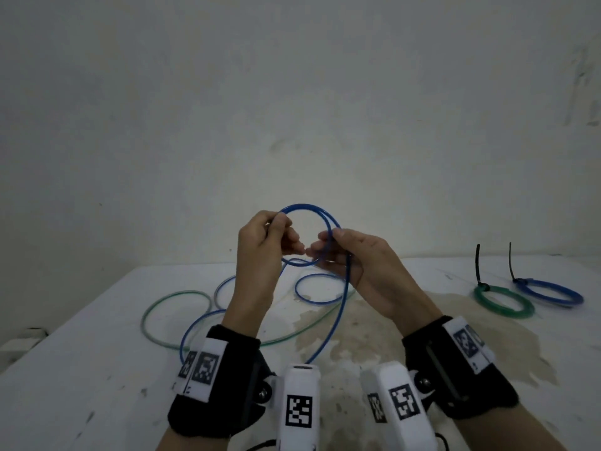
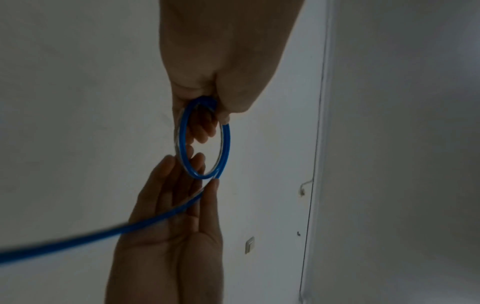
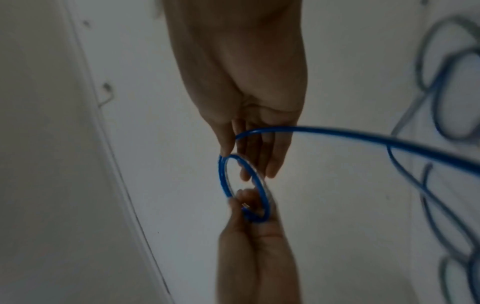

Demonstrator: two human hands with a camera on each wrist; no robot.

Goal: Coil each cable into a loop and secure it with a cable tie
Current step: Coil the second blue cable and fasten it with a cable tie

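I hold a small coil of the blue cable [image 1: 307,208] up in front of the wall, above the table. My left hand [image 1: 280,222] pinches the coil's left side between thumb and fingers, plainly seen in the left wrist view [image 2: 205,105]. On the coil's right side my right hand [image 1: 331,237] pinches the cable between thumb and index finger, its other fingers fairly straight [image 3: 270,160]. From there the loose blue cable [image 1: 338,307] hangs down to the table and lies there in wide bends.
A loose green cable [image 1: 175,292] lies tangled with the blue one on the white table [image 1: 97,369]. At the right sit a tied green coil [image 1: 503,304] and a tied blue coil [image 1: 549,292], each with a black tie standing up. A brownish stain [image 1: 367,336] marks the table's middle.
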